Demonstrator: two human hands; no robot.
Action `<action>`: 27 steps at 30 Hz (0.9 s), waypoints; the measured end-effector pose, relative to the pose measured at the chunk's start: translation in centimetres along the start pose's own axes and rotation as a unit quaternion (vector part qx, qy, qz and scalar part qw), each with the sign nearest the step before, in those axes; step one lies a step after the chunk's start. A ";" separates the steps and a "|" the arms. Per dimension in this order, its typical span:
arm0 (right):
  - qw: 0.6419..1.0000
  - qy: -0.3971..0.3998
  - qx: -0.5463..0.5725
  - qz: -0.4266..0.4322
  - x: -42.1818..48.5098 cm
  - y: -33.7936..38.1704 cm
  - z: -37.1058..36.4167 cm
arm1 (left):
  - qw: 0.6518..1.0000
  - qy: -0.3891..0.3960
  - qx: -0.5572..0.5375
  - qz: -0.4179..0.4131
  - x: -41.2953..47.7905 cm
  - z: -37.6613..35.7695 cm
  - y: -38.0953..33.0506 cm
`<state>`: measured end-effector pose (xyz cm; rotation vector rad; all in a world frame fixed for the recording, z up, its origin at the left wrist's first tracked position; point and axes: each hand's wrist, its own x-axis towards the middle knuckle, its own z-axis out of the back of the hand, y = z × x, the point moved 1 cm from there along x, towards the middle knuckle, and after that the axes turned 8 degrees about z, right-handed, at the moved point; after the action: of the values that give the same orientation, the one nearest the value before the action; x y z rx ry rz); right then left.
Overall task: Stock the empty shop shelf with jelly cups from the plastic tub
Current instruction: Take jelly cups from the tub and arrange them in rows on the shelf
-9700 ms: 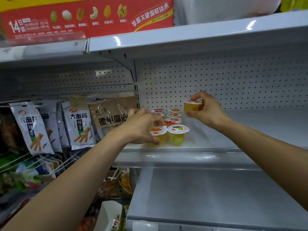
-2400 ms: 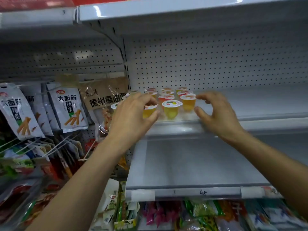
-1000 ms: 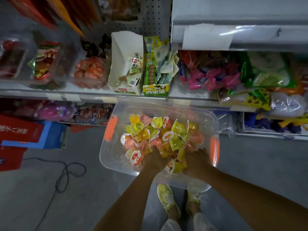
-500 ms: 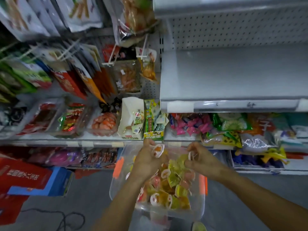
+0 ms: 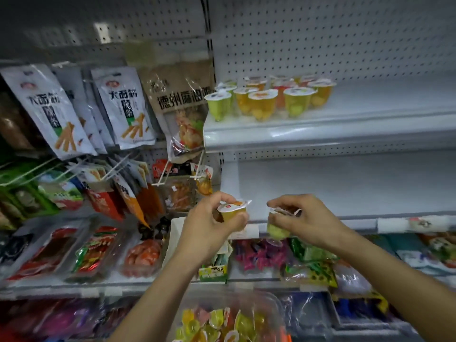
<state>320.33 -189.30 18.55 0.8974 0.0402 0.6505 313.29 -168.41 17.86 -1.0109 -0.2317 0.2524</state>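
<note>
My left hand [image 5: 207, 228] grips an orange-yellow jelly cup [image 5: 233, 211] with a white lid. My right hand [image 5: 306, 218] holds a green jelly cup [image 5: 277, 228] tilted, partly hidden by my fingers. Both hands are in front of the edge of the lower bare white shelf [image 5: 345, 183]. Several jelly cups [image 5: 269, 97] stand in a cluster at the left end of the upper white shelf [image 5: 370, 119]. The clear plastic tub [image 5: 234, 319] with many jelly cups is at the bottom, below my arms.
Hanging snack bags [image 5: 123, 107] fill the pegboard to the left. Trays of packed food [image 5: 91, 253] line the lower left shelf. Colourful packets [image 5: 308, 257] lie under the bare shelf. The white pegboard back wall [image 5: 333, 38] runs behind the upper shelf.
Both hands have risen from the tub, each with a jelly cup, up to the lower white shelf's edge. The view has tilted up, so the stocked shelf is in sight again.
</note>
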 end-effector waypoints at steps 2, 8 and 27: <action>0.998 -0.052 0.006 0.026 1.2 1.0 2.6 | 1.000 -0.013 -0.015 -0.021 0.9 0.1 -2.6; 0.974 -0.193 0.004 0.121 4.1 3.6 11.5 | 0.991 -0.061 -0.014 -0.117 3.5 0.3 -11.3; 0.967 -0.186 -0.156 0.073 12.2 -1.7 21.7 | 0.978 -0.134 0.028 -0.160 9.9 -2.8 -21.9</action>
<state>337.46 -198.87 33.93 0.7082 -0.4576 0.5945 325.70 -178.68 35.89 -0.8675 -0.6239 0.0997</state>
